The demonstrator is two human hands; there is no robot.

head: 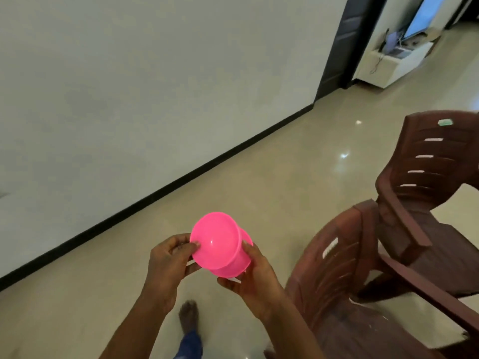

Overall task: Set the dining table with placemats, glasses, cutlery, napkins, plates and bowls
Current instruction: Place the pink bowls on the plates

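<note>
Left hand (168,263) and right hand (255,277) sandwich pink bowls (220,244), seemingly two.

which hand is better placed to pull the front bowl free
Left, probably: the left hand pinches the rim of the front bowl, while the right hand cups the rear bowl from below, steadying it.

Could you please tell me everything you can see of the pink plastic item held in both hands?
The glossy bright pink plastic bowls seem to be two, one behind the other; how they join is unclear. The front one's smooth hollow tilts toward the camera. They are in the air above the beige floor: the left hand pinches the front rim, the right hand cups the rear one.
</note>
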